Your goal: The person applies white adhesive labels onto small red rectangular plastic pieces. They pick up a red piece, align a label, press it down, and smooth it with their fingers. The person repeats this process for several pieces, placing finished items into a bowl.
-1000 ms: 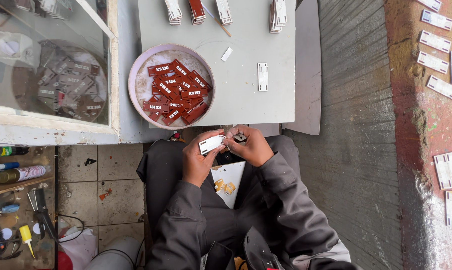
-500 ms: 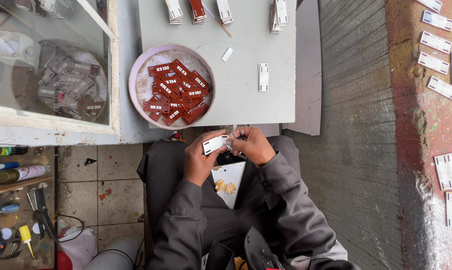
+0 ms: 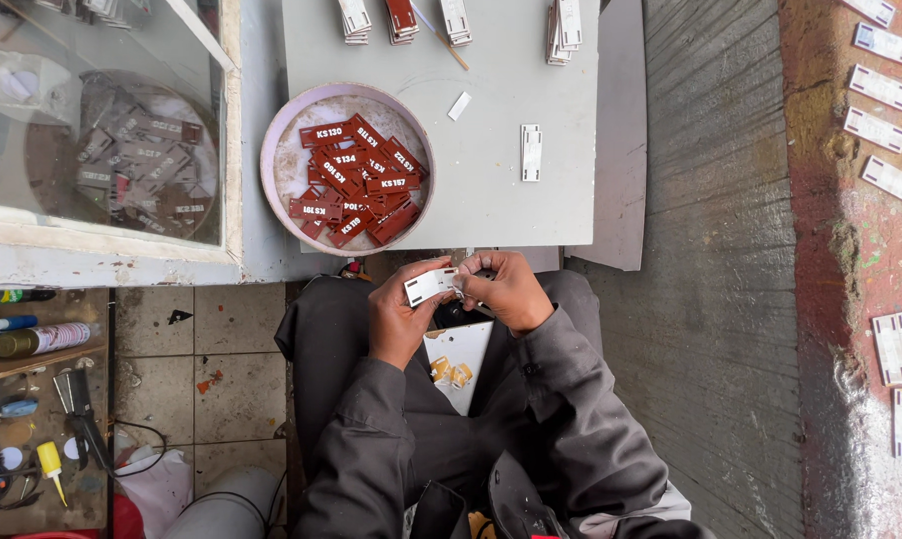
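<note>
While both hands meet over the lap, a small white tag (image 3: 431, 285) sits between them, tilted, just below the near edge of the grey worktop (image 3: 491, 190). The left hand (image 3: 403, 314) has its grip closed on the tag, thumb and fingers pinching its lower end. The right hand (image 3: 508, 291) is curled shut just beside the tag's other end, its fingertips bunched at that end; whether it pinches the tag itself or some small part there is too fine to tell. Below the hands, a white card (image 3: 461, 361) lies on the lap between the grey trouser legs, and a few small yellow pieces (image 3: 451, 372) rest on it. On the worktop, well apart from the hands, stands a round pink bowl (image 3: 276, 150) filled with dark red tags (image 3: 359, 182) bearing white lettering. To its right lie a lone white tag (image 3: 531, 152) and a smaller white scrap (image 3: 459, 106). Short stacks of white and red tags (image 3: 403, 18) line the far edge. At the left, a glass-topped case (image 3: 101, 130) shows more dark tags inside. Lower left, a wooden shelf (image 3: 11, 419) carries bottles, pliers and a yellow-handled tool. More white tags (image 3: 878, 88) are laid out on the reddish floor at the right.
</note>
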